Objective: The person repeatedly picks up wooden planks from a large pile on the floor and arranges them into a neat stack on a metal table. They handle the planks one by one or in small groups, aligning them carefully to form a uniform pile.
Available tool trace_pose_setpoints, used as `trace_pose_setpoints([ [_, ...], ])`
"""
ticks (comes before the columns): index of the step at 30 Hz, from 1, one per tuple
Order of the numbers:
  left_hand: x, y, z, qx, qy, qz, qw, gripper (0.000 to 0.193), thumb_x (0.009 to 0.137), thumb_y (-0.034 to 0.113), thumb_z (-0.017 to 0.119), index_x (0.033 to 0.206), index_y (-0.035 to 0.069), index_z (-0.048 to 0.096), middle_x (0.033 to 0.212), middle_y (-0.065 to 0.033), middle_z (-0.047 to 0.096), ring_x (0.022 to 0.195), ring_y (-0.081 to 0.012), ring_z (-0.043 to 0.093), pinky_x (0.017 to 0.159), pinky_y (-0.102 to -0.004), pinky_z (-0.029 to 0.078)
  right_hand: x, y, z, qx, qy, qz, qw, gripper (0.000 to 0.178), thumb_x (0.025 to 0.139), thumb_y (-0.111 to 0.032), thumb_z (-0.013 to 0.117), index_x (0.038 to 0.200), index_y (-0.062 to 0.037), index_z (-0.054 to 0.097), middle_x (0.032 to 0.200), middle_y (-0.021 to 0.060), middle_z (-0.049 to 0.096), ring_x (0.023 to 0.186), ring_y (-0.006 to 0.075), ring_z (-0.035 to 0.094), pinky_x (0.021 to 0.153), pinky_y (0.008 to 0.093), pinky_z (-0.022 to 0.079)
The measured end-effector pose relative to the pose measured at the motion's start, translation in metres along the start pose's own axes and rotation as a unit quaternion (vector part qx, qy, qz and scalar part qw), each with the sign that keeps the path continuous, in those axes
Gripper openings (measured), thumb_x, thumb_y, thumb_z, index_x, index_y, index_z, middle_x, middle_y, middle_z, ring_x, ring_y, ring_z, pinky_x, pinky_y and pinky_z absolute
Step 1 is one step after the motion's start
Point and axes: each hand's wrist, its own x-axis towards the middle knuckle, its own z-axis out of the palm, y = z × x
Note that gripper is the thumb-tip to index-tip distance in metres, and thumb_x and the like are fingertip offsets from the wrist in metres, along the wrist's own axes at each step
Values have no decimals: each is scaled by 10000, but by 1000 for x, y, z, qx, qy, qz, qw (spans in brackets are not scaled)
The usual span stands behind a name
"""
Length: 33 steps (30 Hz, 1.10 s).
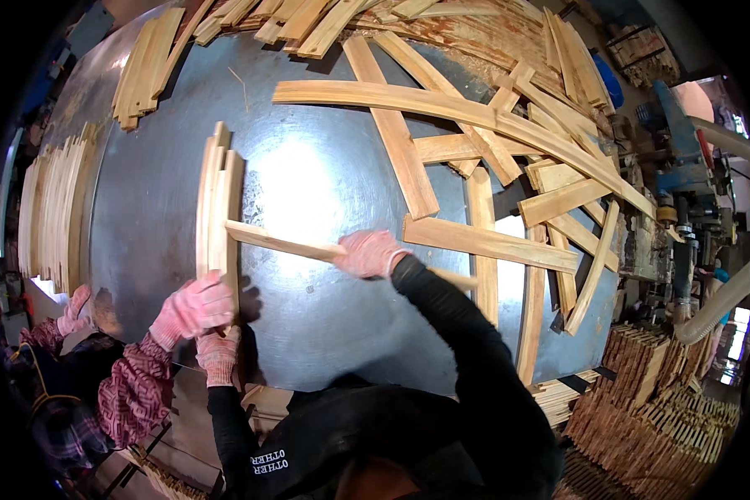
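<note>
My right hand [371, 254], in a pink work glove, is closed around a narrow wooden slat [283, 242]. The slat lies crosswise over the metal table, its left end against a bundle of upright-edged slats [218, 200]. My left hand [217, 357], also gloved, grips the near end of that bundle; its fingers are partly hidden. Just above it, a co-worker's pink-gloved hand [193, 310], with a patterned sleeve, rests on the same bundle. The co-worker's other gloved hand [75, 312] is at the table's left edge.
Loose boards [492, 246] lie crisscrossed on the right of the metal table [142, 225]. More slats [146, 71] sit at the far left, and a neat stack [58, 208] stands along the left edge. Blue machinery [675, 142] and stacked wood [650, 417] are on the right.
</note>
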Motion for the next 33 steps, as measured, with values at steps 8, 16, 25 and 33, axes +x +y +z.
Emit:
trace_pose_setpoints([
  [8, -66, 100, -63, -204, 170, 247, 932, 693, 872, 272, 721, 1387, -71, 411, 1312, -267, 542, 1201, -397, 557, 1005, -491, 441, 48, -7, 81, -17, 270, -70, 960, 367, 1014, -340, 509, 1149, -26, 644, 823, 173, 660, 830, 387, 675, 700, 450, 542],
  [16, -34, 174, 6, -629, -208, 37, 748, 537, 809, 98, 772, 1277, -22, 537, 1039, -90, 679, 868, -151, 647, 755, -315, 545, 99, -10, -53, -41, 335, -122, 933, 556, 965, -394, 541, 1401, -52, 486, 1354, 154, 509, 1266, 331, 482, 1063, 452, 371],
  [25, -12, 159, 19, -654, -147, -42, 741, 339, 872, 141, 721, 1159, -19, 643, 996, -60, 713, 854, -131, 642, 782, -308, 532, 263, 43, -186, -216, 312, -56, 924, 704, 768, -552, 714, 1281, -83, 601, 1322, 113, 598, 1283, 291, 514, 1068, 428, 392],
  [33, -4, 117, -3, -689, -170, -61, 702, 331, 880, 77, 693, 1192, -17, 633, 1004, -30, 691, 892, -111, 618, 820, -283, 514, 258, -70, -150, -175, 100, 28, 979, 544, 701, -270, 673, 1190, -33, 638, 1107, 163, 729, 962, 330, 729, 915, 409, 510],
])
